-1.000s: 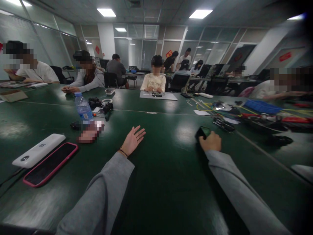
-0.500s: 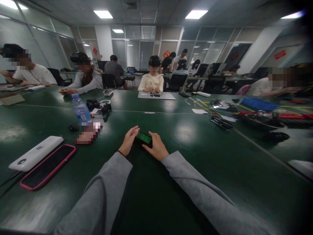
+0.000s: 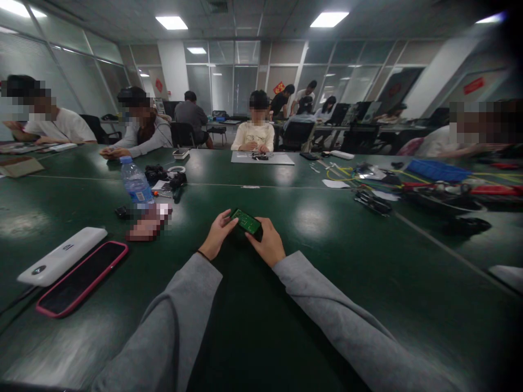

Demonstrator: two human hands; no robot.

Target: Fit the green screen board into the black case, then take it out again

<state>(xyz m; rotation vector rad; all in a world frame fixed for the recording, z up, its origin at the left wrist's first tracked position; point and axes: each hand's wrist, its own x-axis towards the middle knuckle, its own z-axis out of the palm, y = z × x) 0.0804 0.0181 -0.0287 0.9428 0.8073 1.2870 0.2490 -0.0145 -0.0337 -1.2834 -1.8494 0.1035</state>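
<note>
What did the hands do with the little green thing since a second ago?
The right hand carried the small green circuit board from the right side of the green table to the middle. The left hand, which lay open and flat, closed in and took hold of the board's other end, tilting it up. The water bottle, the pink-cased phone and the white power bank stayed put.

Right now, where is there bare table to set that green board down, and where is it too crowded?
Both hands, left hand and right hand, grip the green board. Bare table lies right of the right hand, up to the black tools. Another free strip runs between the left sleeve and the pink-cased phone. Crowded: around the water bottle and the far-right clutter of cables.
</note>
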